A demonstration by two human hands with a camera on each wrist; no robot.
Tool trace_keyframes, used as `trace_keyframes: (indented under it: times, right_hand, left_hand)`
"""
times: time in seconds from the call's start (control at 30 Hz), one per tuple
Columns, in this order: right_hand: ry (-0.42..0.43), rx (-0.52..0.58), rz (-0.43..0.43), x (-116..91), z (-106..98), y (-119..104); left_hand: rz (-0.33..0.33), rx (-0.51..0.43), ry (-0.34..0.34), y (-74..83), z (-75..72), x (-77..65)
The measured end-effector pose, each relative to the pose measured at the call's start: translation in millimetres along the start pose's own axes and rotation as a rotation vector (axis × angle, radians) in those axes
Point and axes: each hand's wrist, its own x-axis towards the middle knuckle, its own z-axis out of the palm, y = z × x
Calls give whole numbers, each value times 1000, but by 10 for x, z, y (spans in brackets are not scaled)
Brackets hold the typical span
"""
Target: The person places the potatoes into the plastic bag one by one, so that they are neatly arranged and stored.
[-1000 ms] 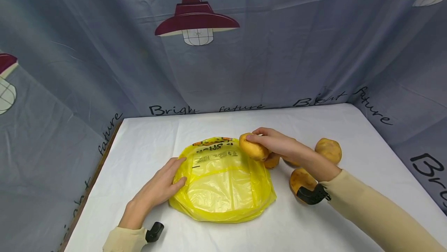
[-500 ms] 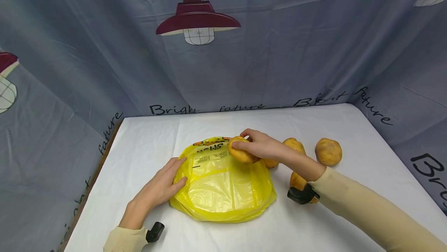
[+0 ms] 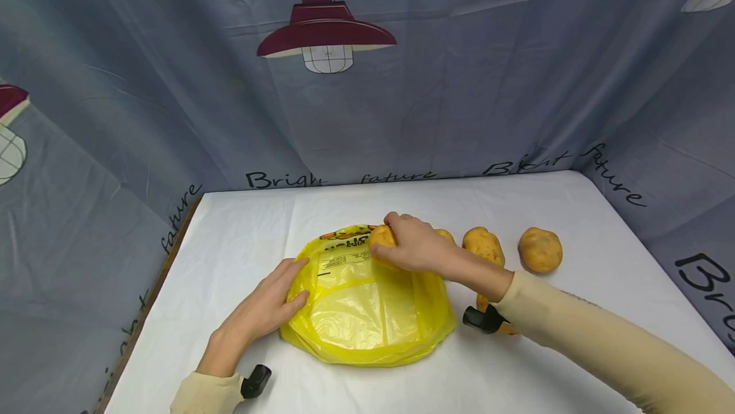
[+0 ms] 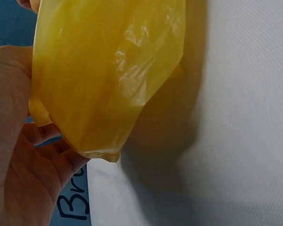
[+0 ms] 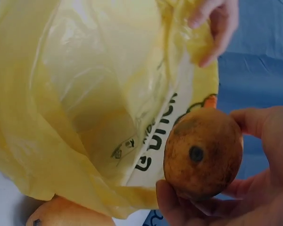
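In the head view a yellow plastic bag (image 3: 358, 318) lies on the table with its mouth spread open and dark print on its far inner wall. My left hand (image 3: 261, 302) holds the bag's left rim, its fingertips and thumb over the edge. A yellow-brown pear (image 5: 203, 153) with a dark round spot at its end is gripped in my right hand (image 3: 416, 245), between thumb and fingers. In the head view this pear overlaps the bag's far right rim; in the right wrist view it is in front of the printed wall.
To the right, on the white-covered table (image 3: 574, 350), are several more pears: one farthest right (image 3: 540, 250), another pear (image 3: 483, 245) nearer the bag, and others partly hidden by my right arm. Grey printed curtains (image 3: 459, 95) enclose the table's back and sides.
My right hand has carried the pear leftward, farther over the bag's mouth. Pears behind the right arm have come into clearer view. The left hand and bag have stayed almost still.
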Motion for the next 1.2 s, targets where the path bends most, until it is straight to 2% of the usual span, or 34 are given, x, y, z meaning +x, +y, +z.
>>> trace_keyframes:
  times: [0.17,0.33,0.5,0.63,1.1,1.2]
  right_hand:
    - [20,-103,-35,32,94,-66]
    - [-7,-191,-44,85,179,-163]
    - [-37,-342,-50,110,254,-215]
    - [-29,-435,-58,113,295,-214]
    - [-37,-543,-52,174,356,-254]
    - [-8,-633,-94,178,395,-224]
  left_hand:
    - [5,4,1,1,9,9]
    - [18,8,11,2,9,-6]
    - [39,12,18,11,6,-10]
    - [43,14,18,19,1,-9]
    - [52,12,12,57,7,-11]
    - [55,13,11,70,3,-14]
